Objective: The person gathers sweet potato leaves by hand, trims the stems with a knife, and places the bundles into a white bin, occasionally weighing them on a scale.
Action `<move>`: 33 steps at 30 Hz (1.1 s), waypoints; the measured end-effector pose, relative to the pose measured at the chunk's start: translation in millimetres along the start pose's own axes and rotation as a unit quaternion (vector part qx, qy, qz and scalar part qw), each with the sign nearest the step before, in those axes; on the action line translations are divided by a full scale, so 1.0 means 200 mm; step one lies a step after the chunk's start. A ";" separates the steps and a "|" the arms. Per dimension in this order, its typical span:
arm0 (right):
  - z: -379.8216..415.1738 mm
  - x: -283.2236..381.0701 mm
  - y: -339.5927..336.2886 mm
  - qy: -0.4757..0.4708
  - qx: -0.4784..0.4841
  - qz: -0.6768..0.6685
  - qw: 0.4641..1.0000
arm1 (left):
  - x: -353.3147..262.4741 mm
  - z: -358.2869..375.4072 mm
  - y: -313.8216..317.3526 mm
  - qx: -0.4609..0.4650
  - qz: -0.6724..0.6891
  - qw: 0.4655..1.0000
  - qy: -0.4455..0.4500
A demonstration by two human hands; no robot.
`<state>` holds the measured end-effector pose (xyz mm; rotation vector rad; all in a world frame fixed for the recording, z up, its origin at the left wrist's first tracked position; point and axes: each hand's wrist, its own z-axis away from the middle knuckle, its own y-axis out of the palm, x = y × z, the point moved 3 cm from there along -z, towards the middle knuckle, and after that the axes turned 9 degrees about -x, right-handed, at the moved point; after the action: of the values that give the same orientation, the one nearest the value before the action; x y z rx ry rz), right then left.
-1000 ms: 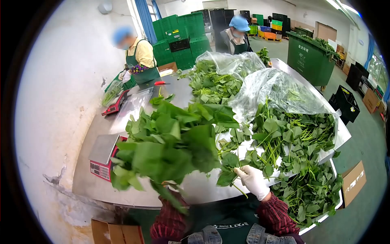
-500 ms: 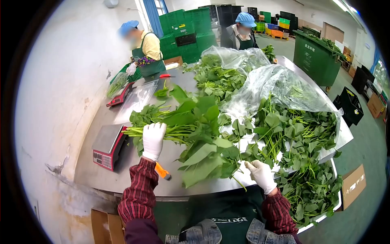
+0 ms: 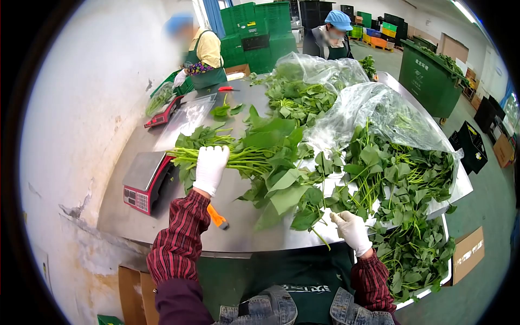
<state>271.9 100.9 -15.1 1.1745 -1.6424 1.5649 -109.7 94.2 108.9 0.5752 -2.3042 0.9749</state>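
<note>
My left hand [image 3: 210, 169], in a white glove, grips the stem end of a bunch of leafy greens [image 3: 260, 157] that lies across the steel table [image 3: 141, 222], leaves pointing right. My right hand [image 3: 352, 230], also gloved, is closed on a thin green stem [image 3: 319, 235] at the table's front edge, next to the loose pile of greens [image 3: 395, 184]. An orange-handled knife [image 3: 218, 217] lies on the table under my left forearm.
A red-sided scale [image 3: 142, 180] stands left of the bunch. Clear plastic bags [image 3: 379, 116] cover more greens behind. A second scale [image 3: 161, 112] and two people in blue caps work at the far end. Green crates [image 3: 254, 32] and a green bin [image 3: 430, 81] stand beyond.
My left hand swung the bunch down from in front of me and laid it on the table beside the scale. My right hand stayed at the front edge with the stem.
</note>
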 end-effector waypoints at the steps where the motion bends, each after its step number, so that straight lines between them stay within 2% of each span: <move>1: 0.00 -0.02 0.01 -0.023 -0.008 0.011 1.000 | 0.00 0.00 0.01 0.009 -0.005 1.000 0.002; 3: 0.00 -0.02 0.01 -0.046 -0.014 0.024 0.999 | -0.01 0.00 0.01 0.011 -0.006 1.000 0.001; 9: 0.00 0.03 0.00 0.034 0.019 -0.018 0.999 | -0.01 -0.02 0.04 0.024 -0.005 1.000 0.003; 11: -0.01 -0.03 0.02 -0.037 -0.015 0.007 0.999 | -0.01 -0.02 0.05 0.017 -0.007 1.000 0.007; 12: -0.01 -0.04 0.01 -0.038 -0.012 0.008 0.999 | -0.01 -0.03 0.05 0.007 -0.012 1.000 0.011; 14: -0.01 -0.06 0.02 -0.011 0.035 0.007 0.999 | -0.01 -0.04 0.05 -0.003 -0.009 1.000 0.016; 21: 0.01 0.05 0.00 0.025 0.047 -0.022 0.998 | -0.02 -0.06 0.04 0.010 -0.038 0.999 0.038; 24: 0.00 0.19 -0.07 0.090 -0.018 -0.095 0.991 | -0.05 -0.08 0.00 -0.002 -0.040 0.998 0.057; 27: 0.01 0.48 -0.18 -0.003 -0.048 -0.095 0.994 | -0.11 -0.10 -0.06 -0.025 0.001 0.996 0.088; 29: 0.02 0.72 -0.22 -0.235 -0.056 -0.049 0.969 | -0.17 -0.12 -0.11 -0.044 0.011 0.989 0.144; 31: -0.01 0.91 -0.20 -0.349 -0.045 -0.024 0.936 | -0.24 -0.16 -0.19 -0.051 0.024 0.984 0.167; 33: -0.10 0.99 -0.10 -0.406 0.018 0.013 0.914 | -0.30 -0.19 -0.28 -0.086 0.007 0.971 0.221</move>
<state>198.2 82.6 169.7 2.0045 -2.1214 1.1701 -19.0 96.8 120.2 0.2380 -1.9671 0.8026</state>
